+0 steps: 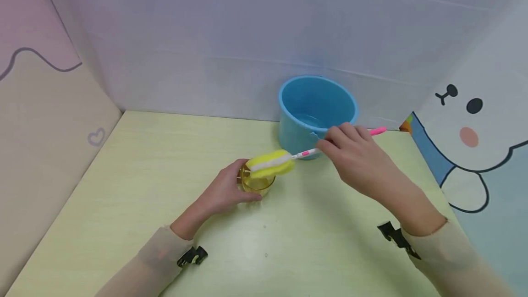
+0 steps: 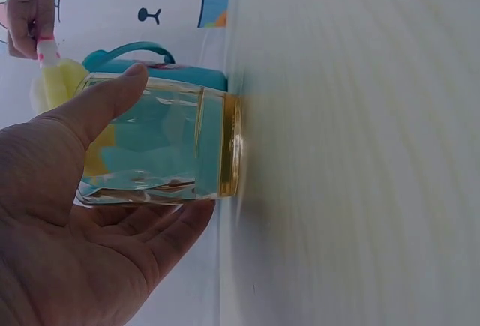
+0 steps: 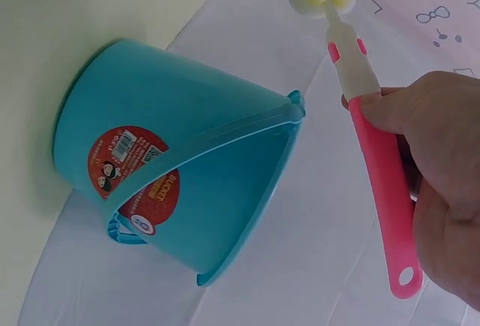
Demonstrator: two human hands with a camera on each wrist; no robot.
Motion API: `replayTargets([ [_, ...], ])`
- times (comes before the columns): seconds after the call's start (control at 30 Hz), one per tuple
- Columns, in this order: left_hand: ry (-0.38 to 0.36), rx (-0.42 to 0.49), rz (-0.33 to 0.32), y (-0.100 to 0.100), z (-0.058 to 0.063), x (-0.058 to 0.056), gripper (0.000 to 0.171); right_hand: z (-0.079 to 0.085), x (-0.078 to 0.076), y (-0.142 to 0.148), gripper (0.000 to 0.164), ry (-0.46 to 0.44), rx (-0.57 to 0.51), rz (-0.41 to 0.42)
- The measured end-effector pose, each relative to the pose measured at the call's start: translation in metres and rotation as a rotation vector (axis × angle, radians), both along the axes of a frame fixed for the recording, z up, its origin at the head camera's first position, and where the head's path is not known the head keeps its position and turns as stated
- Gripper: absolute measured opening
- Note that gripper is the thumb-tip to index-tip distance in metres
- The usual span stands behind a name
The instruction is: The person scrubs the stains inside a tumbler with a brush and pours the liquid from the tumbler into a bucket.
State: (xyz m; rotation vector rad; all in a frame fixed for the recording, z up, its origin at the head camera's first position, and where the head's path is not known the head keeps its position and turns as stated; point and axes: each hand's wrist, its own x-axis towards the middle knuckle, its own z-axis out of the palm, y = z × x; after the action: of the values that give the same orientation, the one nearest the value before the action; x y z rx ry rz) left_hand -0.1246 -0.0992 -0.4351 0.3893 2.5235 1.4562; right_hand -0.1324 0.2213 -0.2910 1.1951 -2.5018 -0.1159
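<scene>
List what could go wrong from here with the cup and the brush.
The sponge head looks bulky beside the mouth of the glass cup, so it might jam going in.
Pushing it in at its present slant could tip the cup, which only the left hand steadies.
The bucket stands close behind the right hand, so a wide swing might knock it.
</scene>
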Motion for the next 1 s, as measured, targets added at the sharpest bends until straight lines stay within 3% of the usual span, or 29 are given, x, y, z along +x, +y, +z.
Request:
replayTargets([
  [0.4,-0.01,0.002,-0.01,0.002,-0.001,0.001,0.091,0.017,0.0,-0.033,0.042,0.167,0.246,0.072],
  [0.53,-0.011,0.01,-0.014,0.002,-0.001,0.001,0.091,0.019,0.0,-0.046,0.036,0.205,0.313,0.089],
  [1.0,0.02,0.019,-0.029,0.002,-0.001,0.001,0.092,0.014,-0.007,-0.077,0.041,0.275,0.445,0.131],
])
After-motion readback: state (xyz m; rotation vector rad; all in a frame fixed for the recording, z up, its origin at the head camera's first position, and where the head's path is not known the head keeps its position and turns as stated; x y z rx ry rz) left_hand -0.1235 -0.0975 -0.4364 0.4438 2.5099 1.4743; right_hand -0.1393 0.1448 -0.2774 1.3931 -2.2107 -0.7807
